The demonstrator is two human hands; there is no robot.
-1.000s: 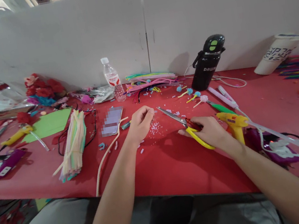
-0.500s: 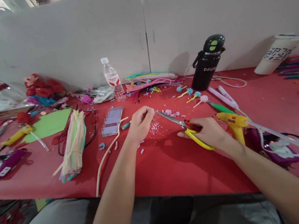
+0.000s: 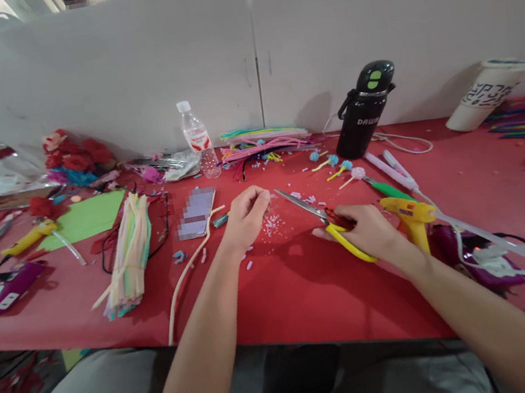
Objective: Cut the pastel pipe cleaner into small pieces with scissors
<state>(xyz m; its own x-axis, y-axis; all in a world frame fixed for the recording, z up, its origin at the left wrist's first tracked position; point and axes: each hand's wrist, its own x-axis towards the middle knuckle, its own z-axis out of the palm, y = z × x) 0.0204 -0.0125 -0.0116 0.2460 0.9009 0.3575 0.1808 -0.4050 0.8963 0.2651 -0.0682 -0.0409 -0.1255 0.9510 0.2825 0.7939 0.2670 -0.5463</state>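
My right hand (image 3: 368,232) is wrapped round a pair of scissors (image 3: 301,202) with yellow and red handles. Their blades look closed together and point up and left, the tip just right of my left fingertips. My left hand (image 3: 249,218) is closed in a pinch over the table; whatever is between thumb and finger is too small to make out. Under the hands lie tiny pink-lilac clippings (image 3: 274,225), and short lilac pieces (image 3: 311,199) lie behind the scissor blades. A long cream pipe cleaner (image 3: 189,270) runs beside my left forearm.
Left stand a bundle of pale pipe cleaners (image 3: 129,260) and a phone (image 3: 197,213). Behind are a water bottle (image 3: 196,137) and more pipe cleaners (image 3: 266,145). To the right are small pompom pieces (image 3: 357,173), a black flask (image 3: 364,114) and a yellow glue gun (image 3: 411,214) with cables.
The scissor tip has shifted slightly right and up, leaving a small gap from my left fingertips. My left hand has stayed almost still.
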